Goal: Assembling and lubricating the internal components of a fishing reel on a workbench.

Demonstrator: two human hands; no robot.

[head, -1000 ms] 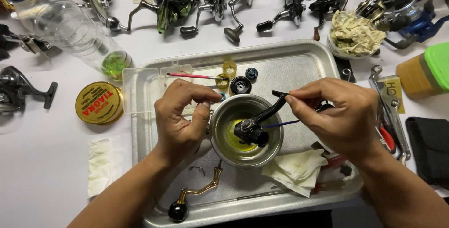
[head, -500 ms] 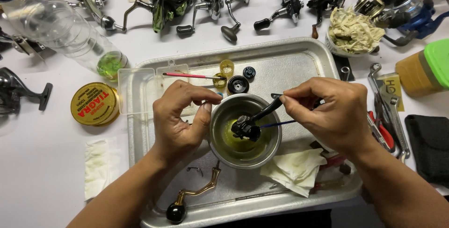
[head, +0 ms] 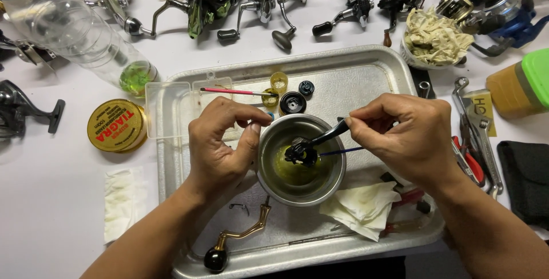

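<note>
From where I watch, the metal tray (head: 366,79) fills most of the bench, and everything I care about sits on it. Near its middle stands the steel bowl (head: 269,170) with a shallow pool of yellow-green liquid at the bottom. My left hand (head: 220,147) is curled against the bowl's left rim, thumb and fingers bent toward each other; I cannot tell whether they pinch anything or only steady the bowl.

My right hand (head: 409,139) has thumb and forefinger clamped on the handle of a dark brush (head: 327,134), which slopes down and left from the grip into the bowl. At the brush's far end, just above the liquid, sits the small black reel part (head: 298,153). A thin blue stick (head: 340,151) runs from under the same fingers toward the part; whether it carries the part I cannot make out.

To do this well, I judge, the strokes should stay short and low inside the bowl, so nothing spatters over the rim, with the left hand bracing the bowl.

The part looks glossy, wet and knobbly, all black, small against the bowl. Below the right grip lies a stained paper wipe (head: 360,207); below the left, a gold crank handle (head: 240,236) with a black knob.
</note>
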